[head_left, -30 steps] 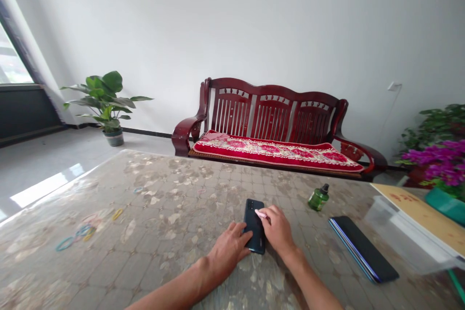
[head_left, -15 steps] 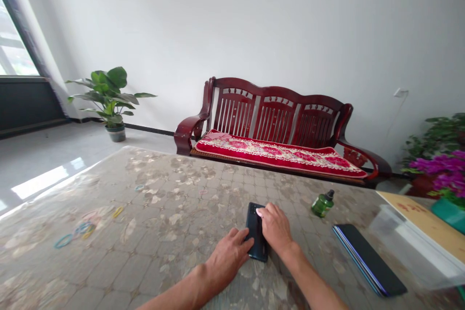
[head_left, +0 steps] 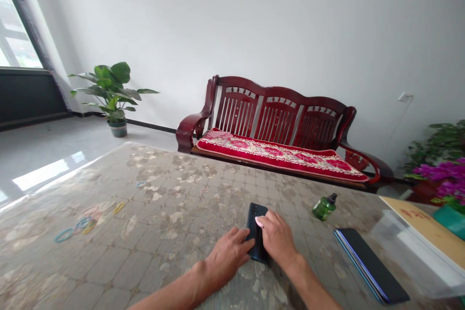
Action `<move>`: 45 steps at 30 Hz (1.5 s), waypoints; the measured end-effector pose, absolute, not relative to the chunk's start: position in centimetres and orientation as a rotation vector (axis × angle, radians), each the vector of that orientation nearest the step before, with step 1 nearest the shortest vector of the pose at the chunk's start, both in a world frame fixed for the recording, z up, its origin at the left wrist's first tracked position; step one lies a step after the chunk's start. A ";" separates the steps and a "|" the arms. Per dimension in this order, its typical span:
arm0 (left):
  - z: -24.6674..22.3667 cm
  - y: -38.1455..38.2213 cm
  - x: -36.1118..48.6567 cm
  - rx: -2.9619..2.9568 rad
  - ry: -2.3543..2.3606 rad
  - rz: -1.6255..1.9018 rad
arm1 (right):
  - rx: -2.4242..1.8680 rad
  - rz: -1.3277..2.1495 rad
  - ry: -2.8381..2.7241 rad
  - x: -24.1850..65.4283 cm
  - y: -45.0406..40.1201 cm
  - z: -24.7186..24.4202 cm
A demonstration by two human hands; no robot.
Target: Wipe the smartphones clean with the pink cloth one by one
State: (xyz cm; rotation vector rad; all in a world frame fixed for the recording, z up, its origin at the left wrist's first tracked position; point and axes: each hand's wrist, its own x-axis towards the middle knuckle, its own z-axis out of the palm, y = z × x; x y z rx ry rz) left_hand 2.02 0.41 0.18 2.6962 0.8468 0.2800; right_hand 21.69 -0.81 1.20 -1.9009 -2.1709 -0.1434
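Note:
A dark smartphone [head_left: 257, 251] lies back side up on the table, its camera block toward the far end. My left hand [head_left: 229, 253] holds it steady from the left, with fingertips over its edge and back. Pinched in my right hand [head_left: 278, 236] is a small pale pink piece [head_left: 259, 222], pressed against the phone's back below the cameras. Most of that piece is hidden by the fingers, so I cannot tell what it is.
On the right stand a green pump bottle [head_left: 324, 207], a stack of phones [head_left: 372, 266] and a clear plastic box [head_left: 407, 256] with a tan cover. Several coloured bands [head_left: 85, 224] lie at the left of the patterned table [head_left: 163, 218]. A wooden bench [head_left: 276, 111] is beyond.
My right hand has slid a little toward me along the phone's back with the pale pink piece. The left hand stays on the phone. The view has shifted slightly.

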 end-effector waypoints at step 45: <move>-0.2 0.3 2.4 2.750 0.858 0.297 | -1.898 -0.146 -2.392 21.7 5.6 3.2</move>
